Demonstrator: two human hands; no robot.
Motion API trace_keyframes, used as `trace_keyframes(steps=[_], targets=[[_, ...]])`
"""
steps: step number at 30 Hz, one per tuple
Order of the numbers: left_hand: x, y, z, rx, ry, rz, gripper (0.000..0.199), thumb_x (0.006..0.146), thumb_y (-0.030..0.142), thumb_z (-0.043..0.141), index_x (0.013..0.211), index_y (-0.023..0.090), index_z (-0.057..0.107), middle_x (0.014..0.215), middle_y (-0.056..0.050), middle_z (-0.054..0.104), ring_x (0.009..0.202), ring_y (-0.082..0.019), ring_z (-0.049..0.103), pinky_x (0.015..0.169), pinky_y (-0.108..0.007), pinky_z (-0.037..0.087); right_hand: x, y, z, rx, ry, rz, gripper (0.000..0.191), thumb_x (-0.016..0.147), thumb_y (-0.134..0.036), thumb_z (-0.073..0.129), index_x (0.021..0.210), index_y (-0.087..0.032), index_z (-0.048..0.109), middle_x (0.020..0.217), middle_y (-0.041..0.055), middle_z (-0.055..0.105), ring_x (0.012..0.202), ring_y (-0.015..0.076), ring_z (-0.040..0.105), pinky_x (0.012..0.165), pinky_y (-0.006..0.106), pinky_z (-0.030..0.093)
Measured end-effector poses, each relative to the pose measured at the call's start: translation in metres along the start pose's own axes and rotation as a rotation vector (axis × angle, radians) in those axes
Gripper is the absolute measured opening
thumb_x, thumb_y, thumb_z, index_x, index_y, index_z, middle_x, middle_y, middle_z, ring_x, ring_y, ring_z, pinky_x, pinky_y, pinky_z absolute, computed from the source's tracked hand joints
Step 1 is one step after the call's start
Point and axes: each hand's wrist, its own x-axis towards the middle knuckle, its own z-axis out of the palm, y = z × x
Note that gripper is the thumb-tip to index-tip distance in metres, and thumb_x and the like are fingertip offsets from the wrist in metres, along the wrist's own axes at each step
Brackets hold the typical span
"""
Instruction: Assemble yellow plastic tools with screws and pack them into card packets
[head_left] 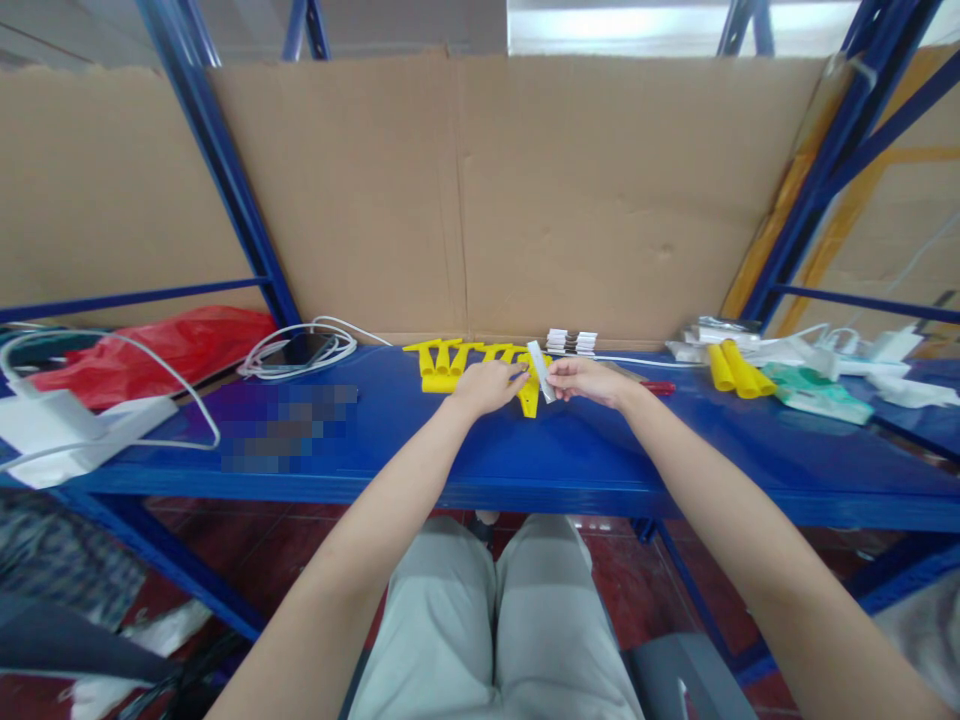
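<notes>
My right hand (585, 382) pinches a flat whitish strip (541, 372) between thumb and fingers, holding it tilted above the blue table. My left hand (486, 387) is closed at the side of a yellow plastic piece (529, 402), its fingertips against it, just left of the strip. What lies under the left palm is hidden. Behind the left hand, several similar yellow pieces with tube-like ends (442, 357) lie in a row, with a yellow tube (436, 384) in front of them. Two small stacks of white pieces (571, 342) stand behind the strip.
A red-handled tool (658, 388) lies right of my right hand. Yellow tubes (739, 370) and a green packet (817, 393) are farther right. Coiled white cable (300, 350), a red bag (165, 355) and a white power strip (97, 440) occupy the left. Cardboard (570, 200) walls off the back.
</notes>
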Motion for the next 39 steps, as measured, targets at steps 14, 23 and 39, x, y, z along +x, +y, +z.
trace_keyframes(steps=[14, 23, 39], targets=[[0.0021, -0.0045, -0.0016, 0.065, 0.032, -0.293, 0.049, 0.097, 0.040, 0.028, 0.125, 0.018, 0.060, 0.111, -0.014, 0.070, 0.102, -0.029, 0.065, 0.082, -0.039, 0.049, -0.0015, -0.0062, 0.0061, 0.041, 0.071, 0.004, 0.015, 0.060, -0.019, 0.077, 0.066, -0.016, 0.063, 0.058, -0.0014, 0.061, 0.053, 0.0085, 0.054, 0.055, 0.022, 0.043], [0.0025, -0.0052, -0.0003, 0.052, 0.034, -0.298, 0.049, 0.096, 0.040, 0.029, 0.128, 0.019, 0.058, 0.111, -0.013, 0.070, 0.101, -0.029, 0.065, 0.081, -0.039, 0.049, 0.0005, -0.0046, 0.0057, -0.032, 0.093, -0.008, 0.014, 0.060, -0.019, 0.076, 0.061, -0.017, 0.062, 0.056, -0.0011, 0.061, 0.053, 0.0084, 0.053, 0.054, 0.022, 0.042], [0.0026, -0.0043, -0.0001, 0.060, 0.035, -0.280, 0.050, 0.096, 0.042, 0.028, 0.131, 0.020, 0.057, 0.109, -0.013, 0.070, 0.102, -0.030, 0.065, 0.080, -0.040, 0.049, -0.0023, -0.0086, 0.0064, 0.001, 0.153, 0.013, 0.017, 0.061, -0.024, 0.078, 0.063, -0.017, 0.062, 0.056, -0.0012, 0.060, 0.051, 0.0080, 0.053, 0.052, 0.022, 0.042]])
